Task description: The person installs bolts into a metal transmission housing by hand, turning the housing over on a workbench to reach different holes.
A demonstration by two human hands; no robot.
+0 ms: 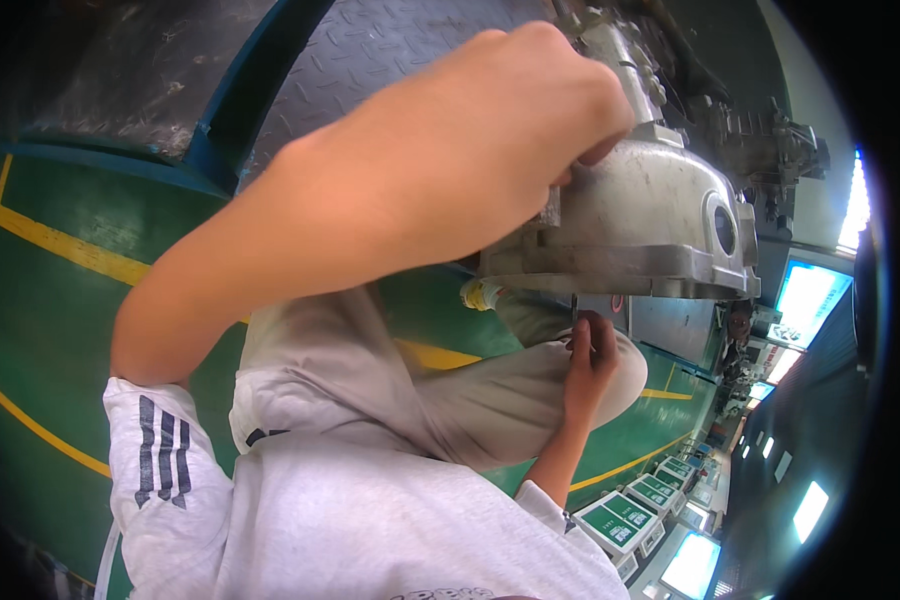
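Gripping the top of a grey cast-metal housing [650, 215], the left hand [510, 130] is clamping its fingers on the casting's upper edge, while the right hand [592, 355] is pinching a small part under its flange, above the green floor [50, 320].

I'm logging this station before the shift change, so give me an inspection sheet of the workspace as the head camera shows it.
Surface: green painted floor with yellow lines; dark diamond-plate platform above it.
Job's things: grey cast-metal housing with a round side opening, dark machinery behind it.
Clutter: nothing seen.
Hands: left hand grips the housing's top edge; right hand reaches up to its underside, fingers pinched on a small part too small to identify.
Cables: nothing seen.
Surroundings: green and white boards in a row, bright windows, the person's pale trousers.
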